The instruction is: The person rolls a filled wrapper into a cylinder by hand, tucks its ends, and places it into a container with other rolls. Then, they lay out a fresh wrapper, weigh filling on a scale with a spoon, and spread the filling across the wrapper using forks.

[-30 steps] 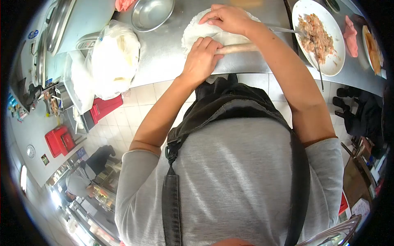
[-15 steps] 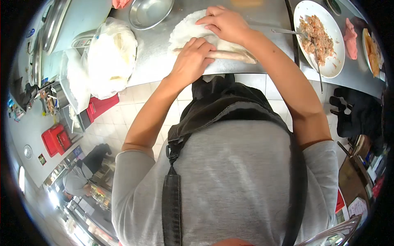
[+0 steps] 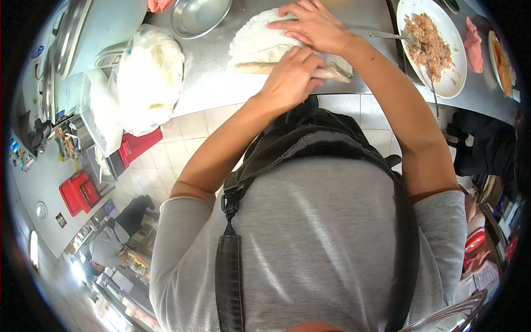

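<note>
A thin white round wrapper lies on the steel counter, its near edge folded over into a long filled roll. My left hand is curled over the right part of this roll, fingertips pressing on it and thumb at the near side. Just beyond, my right hand rests on the wrapper with fingers stretched and spread. Its palm side is hidden. What lies inside the roll cannot be seen.
To the right stands a white oval plate of shredded filling with a spoon. A steel bowl and a plastic bag of white wrappers lie left. A pink cloth sits beyond the plate. Another person is at lower left.
My left hand has slid right along the roll, uncovering its left part. My right hand has shifted slightly right, its fingers spread wider. The camera view has moved a little.
</note>
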`<control>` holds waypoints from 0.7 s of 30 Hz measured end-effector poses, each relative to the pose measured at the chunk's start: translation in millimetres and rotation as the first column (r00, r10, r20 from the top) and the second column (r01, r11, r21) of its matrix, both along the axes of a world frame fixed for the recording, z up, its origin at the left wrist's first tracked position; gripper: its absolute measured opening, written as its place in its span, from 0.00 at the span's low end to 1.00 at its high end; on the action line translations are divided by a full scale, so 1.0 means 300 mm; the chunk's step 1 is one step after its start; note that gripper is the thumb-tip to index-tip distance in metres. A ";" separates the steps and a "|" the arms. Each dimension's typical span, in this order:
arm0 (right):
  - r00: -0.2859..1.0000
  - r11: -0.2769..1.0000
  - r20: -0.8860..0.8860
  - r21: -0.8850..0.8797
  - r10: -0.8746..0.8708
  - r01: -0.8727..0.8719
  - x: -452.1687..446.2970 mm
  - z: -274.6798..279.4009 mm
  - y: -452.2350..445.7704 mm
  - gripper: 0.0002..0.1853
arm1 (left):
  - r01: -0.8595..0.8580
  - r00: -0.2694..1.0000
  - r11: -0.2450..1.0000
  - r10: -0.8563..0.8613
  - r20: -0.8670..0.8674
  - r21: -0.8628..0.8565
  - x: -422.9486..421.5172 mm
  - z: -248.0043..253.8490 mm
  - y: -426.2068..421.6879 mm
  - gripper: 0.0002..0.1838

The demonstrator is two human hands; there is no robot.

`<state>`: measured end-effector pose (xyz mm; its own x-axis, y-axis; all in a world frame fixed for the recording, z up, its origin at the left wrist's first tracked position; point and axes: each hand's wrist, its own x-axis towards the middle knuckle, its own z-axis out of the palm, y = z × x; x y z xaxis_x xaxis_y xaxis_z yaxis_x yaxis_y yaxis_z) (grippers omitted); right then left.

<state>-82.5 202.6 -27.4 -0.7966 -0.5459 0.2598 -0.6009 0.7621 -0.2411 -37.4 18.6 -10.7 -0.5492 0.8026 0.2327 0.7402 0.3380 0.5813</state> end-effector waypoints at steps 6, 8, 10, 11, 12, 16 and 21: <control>1.000 1.000 -0.008 0.007 0.000 0.000 0.000 -0.004 0.001 0.21 | 0.035 0.999 0.999 -0.035 -0.001 -0.029 0.005 -0.012 0.013 0.19; 1.000 1.000 0.015 -0.016 0.001 -0.001 -0.005 0.000 0.004 0.21 | 0.037 0.999 0.999 -0.037 0.022 0.023 0.002 -0.005 0.023 0.19; 1.000 1.000 0.014 -0.007 -0.007 0.007 -0.001 0.004 0.002 0.21 | 0.045 0.999 0.999 -0.046 0.022 0.008 0.012 -0.016 0.037 0.19; 1.000 1.000 0.014 0.003 -0.016 0.016 0.000 0.006 0.001 0.21 | 0.054 0.998 0.999 -0.054 0.022 -0.007 0.017 -0.022 0.042 0.19; 1.000 1.000 0.014 0.004 -0.015 0.015 0.001 0.007 0.002 0.21 | 0.053 0.998 0.999 -0.053 0.022 -0.006 0.020 -0.028 0.045 0.19; 0.999 1.000 0.034 -0.018 0.001 0.000 -0.005 0.009 -0.003 0.21 | 0.075 0.997 0.997 -0.076 -0.001 -0.019 0.021 -0.025 0.034 0.20; 0.999 0.999 0.030 -0.048 0.012 -0.010 -0.007 0.020 0.001 0.20 | 0.055 0.996 0.997 -0.058 0.061 0.045 -0.002 0.042 -0.040 0.21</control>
